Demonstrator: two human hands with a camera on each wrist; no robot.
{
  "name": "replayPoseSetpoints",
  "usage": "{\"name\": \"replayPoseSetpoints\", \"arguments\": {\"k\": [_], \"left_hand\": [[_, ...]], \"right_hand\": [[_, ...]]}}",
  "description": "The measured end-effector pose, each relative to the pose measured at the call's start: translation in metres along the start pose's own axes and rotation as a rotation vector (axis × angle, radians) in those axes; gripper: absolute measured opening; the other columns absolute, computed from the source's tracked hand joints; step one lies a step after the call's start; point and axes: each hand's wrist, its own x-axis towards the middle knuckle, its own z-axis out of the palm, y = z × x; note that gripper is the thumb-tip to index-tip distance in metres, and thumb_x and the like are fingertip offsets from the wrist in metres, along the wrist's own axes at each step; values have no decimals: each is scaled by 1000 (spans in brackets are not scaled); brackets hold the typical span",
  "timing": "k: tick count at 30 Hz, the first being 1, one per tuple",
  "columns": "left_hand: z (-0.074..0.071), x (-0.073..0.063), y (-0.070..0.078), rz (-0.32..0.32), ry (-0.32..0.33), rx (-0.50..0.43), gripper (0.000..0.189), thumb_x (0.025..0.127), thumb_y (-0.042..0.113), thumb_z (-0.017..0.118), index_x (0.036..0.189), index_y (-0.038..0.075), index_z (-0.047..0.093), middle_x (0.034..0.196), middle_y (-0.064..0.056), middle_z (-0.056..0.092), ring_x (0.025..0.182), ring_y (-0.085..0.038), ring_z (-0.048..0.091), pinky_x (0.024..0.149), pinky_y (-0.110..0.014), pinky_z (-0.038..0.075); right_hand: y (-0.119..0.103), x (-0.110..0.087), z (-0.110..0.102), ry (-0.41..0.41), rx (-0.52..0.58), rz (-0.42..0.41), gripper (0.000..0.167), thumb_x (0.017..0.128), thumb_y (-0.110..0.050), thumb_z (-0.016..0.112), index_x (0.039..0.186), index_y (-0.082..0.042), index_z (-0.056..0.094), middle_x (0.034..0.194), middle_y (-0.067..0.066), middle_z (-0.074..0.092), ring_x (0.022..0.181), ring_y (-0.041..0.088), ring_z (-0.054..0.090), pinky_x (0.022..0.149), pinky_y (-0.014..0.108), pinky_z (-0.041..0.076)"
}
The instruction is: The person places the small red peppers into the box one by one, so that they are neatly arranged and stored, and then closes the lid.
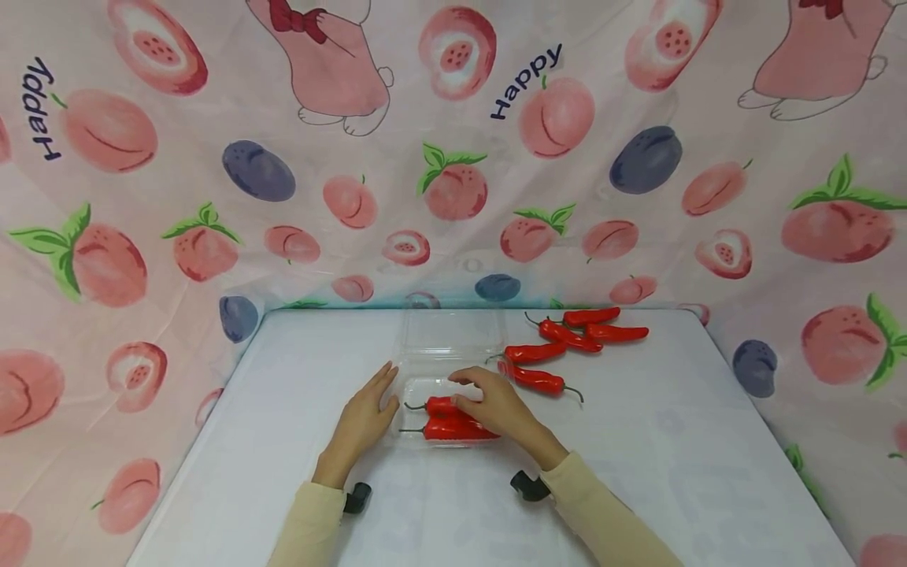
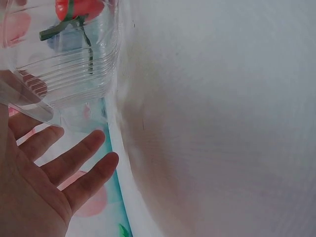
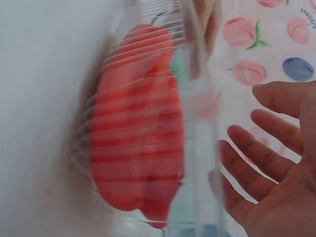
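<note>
2 red peppers (image 1: pixel 453 429) lie side by side in the clear container (image 1: pixel 423 387), stems pointing left, along the side nearest the person. Both run lengthwise with the long side, probably because that direction fits their length best and leaves room behind them. The lid (image 1: pixel 452 335) is folded back, away from the person, which leaves the tray accessible from above.

Left hand (image 1: pixel 363 413): at the container's left end, fingers extended, thumb spread from them, gripping nothing. Likely a steadying position; firm contact with the plastic cannot be confirmed from the left wrist view.

Right hand (image 1: pixel 496 402): above the right part of the tray, fingers apart and loosely bent, nothing pinched. It partly covers the peppers in the head view; the right wrist view is blurred, so whether a fingertip touches anything cannot be told. The 2 hands are apart, at opposite ends of the container.

5 loose peppers (image 1: pixel 542 379) lie on the white table (image 1: pixel 673 457) to the right and toward the back, the closest just beside the container. Presumably they sit there for easy right-hand reach.
</note>
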Motion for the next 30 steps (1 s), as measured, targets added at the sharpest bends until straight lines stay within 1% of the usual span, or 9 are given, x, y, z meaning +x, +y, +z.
{"name": "replayPoseSetpoints", "arguments": {"k": [4, 11, 14, 19, 24, 30], "left_hand": [[0, -1, 0, -10, -2, -2, 54, 95, 20, 59, 147, 13, 48, 157, -1, 41, 138, -33, 47, 108, -54, 43], [1, 0, -1, -17, -3, -11, 54, 95, 21, 59, 147, 15, 47, 157, -1, 40, 137, -34, 47, 108, -55, 43], [1, 0, -2, -14, -2, -11, 54, 95, 21, 59, 147, 14, 47, 157, -1, 40, 137, -33, 48, 108, -54, 43], [0, 0, -2, -6, 1, -16, 53, 95, 20, 59, 147, 14, 48, 157, -1, 41, 137, -34, 48, 108, -55, 43], [0, -1, -1, -7, -2, -16, 54, 95, 21, 59, 147, 14, 47, 157, -1, 40, 137, -35, 48, 107, -55, 43], [0, -2, -1, 0, 0, -26, 54, 95, 20, 59, 147, 13, 47, 157, -2, 40, 137, -35, 48, 107, -56, 43]], "right_hand": [[-6, -5, -6, 21, 25, -29, 39, 90, -27, 70, 128, -22, 63, 128, 0, 65, 123, 28, 58, 100, 50, 52], [-11, -12, -15, 48, 58, -52, 39, 89, -26, 71, 127, -23, 63, 128, 3, 65, 123, 31, 58, 98, 53, 52], [-13, -15, -19, 64, 57, -62, 38, 89, -26, 71, 126, -23, 64, 128, 2, 65, 122, 28, 58, 97, 53, 53], [-15, -20, -24, 105, 28, -42, 38, 88, -25, 73, 125, -26, 65, 127, -4, 66, 122, 20, 59, 97, 49, 54], [-11, -23, -30, 124, 31, -22, 38, 88, -24, 73, 125, -26, 64, 126, -3, 66, 121, 21, 59, 100, 51, 52], [-1, -25, -35, 142, 13, -22, 38, 89, -25, 72, 126, -24, 64, 126, -1, 65, 118, 23, 60, 99, 51, 52]]}}
